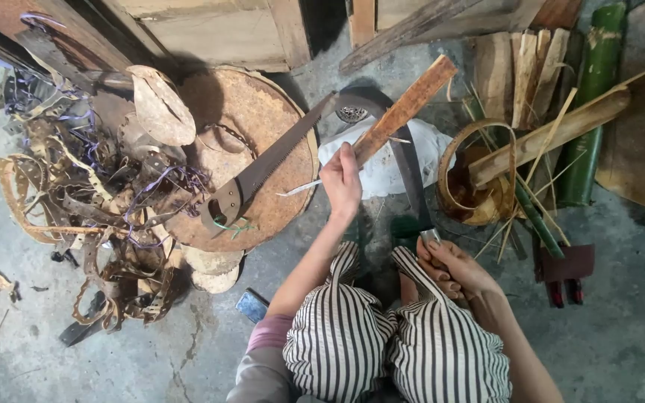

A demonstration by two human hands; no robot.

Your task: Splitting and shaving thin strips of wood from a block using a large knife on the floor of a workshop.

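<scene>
Nearest the camera are the person's knees in black-and-white striped trousers [390,336], drawn up over the concrete floor [621,328]. Just beyond the knees, the right hand [453,267] is clamped on the handle of a long dark blade [410,175], which runs away from the body towards a white cloth bundle [390,160]. The left hand [341,181], held well apart from the right and further out, is closed around the lower end of a flat brown bamboo strip [406,108] that slants up and to the right, crossing in front of the blade. Beside the left knee a small dark phone-like slab [251,304] lies on the floor. Further out on the left, a hand saw [266,168] rests across a rusty round metal disc [251,157], next to a tangled heap of curled brown strips [91,194]. On the right stand a small woven basket [475,175], a pale split bamboo length [554,134] lying across it, and a green bamboo pole [591,104]. Furthest off are stacked wood splits [520,71].
</scene>
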